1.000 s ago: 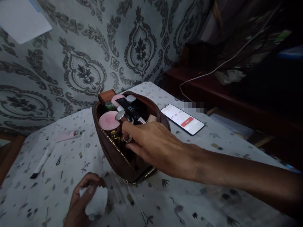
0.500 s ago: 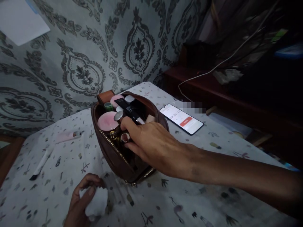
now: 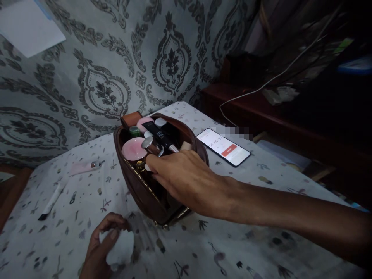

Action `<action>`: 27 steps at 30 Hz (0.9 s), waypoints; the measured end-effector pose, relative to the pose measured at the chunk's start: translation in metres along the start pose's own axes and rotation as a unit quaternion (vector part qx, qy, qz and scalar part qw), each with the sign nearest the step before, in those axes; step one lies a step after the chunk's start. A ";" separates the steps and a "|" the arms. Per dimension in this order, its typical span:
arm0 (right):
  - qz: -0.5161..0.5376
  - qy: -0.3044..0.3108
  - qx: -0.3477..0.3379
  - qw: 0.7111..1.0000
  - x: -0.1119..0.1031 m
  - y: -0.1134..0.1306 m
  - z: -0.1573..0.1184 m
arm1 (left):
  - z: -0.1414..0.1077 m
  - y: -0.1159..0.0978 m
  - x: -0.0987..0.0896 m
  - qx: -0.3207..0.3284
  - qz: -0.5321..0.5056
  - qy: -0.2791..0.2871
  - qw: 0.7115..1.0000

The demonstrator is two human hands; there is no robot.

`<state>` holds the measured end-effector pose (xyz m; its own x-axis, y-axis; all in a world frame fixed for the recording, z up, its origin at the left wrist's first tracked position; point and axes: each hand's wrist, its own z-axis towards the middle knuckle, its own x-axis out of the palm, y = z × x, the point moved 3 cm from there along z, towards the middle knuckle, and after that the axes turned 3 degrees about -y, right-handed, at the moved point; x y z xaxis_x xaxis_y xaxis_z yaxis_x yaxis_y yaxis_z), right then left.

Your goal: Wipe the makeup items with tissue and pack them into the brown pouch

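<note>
An open brown bag [image 3: 132, 184] with a gold zipper stands on the patterned tablecloth. Inside it are a round pink item [image 3: 134, 149], a black tube [image 3: 158, 133], a silver-capped container [image 3: 152, 146] and a green-lidded item [image 3: 134, 131]. My right hand [image 3: 186, 178] reaches into the bag, its thumb and finger pinched together just below the silver-capped container; a small pale bit shows at the fingertips, too hidden to name. Left of the bag's near end, my left hand [image 3: 103, 240] holds a crumpled white tissue [image 3: 120, 248] between thumb and curled fingers.
Right of the bag lies a lit phone [image 3: 223, 147] showing a timer. A pink tube [image 3: 83, 167] and a white tube with a black end [image 3: 52, 201] lie at the left. Patterned wallpaper rises behind; a white cable [image 3: 255, 92] crosses the dark red furniture.
My right thumb and finger have closed together and moved slightly down from the silver-capped container, which now shows more fully. My left hand still holds the tissue.
</note>
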<state>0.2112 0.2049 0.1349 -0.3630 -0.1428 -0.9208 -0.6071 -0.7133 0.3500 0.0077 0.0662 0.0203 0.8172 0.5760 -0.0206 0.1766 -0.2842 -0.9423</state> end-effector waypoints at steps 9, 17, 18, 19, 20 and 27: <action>-0.001 0.043 0.000 0.999 -0.003 0.003 0.003 | -0.001 -0.004 0.000 0.013 0.024 -0.003 1.000; -0.016 0.012 -0.012 1.000 0.003 0.001 0.003 | -0.002 -0.002 0.002 0.003 0.013 -0.006 1.000; -0.026 -0.001 -0.013 1.000 0.004 0.002 0.003 | -0.003 -0.003 0.003 0.005 0.015 -0.008 1.000; -0.037 -0.012 -0.013 0.999 0.004 0.002 0.003 | -0.004 -0.004 0.004 0.009 0.017 -0.009 1.000; -0.049 -0.018 -0.012 0.999 0.005 0.003 0.004 | -0.004 -0.005 0.005 0.013 0.019 -0.010 1.000; -0.092 0.003 -0.014 0.996 0.002 0.010 0.007 | -0.003 -0.005 0.003 0.021 0.022 -0.009 1.000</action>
<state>0.1995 0.2019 0.1376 -0.2442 -0.0122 -0.9696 -0.6424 -0.7470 0.1712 0.0106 0.0668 0.0259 0.8136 0.5773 -0.0683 0.1173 -0.2782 -0.9533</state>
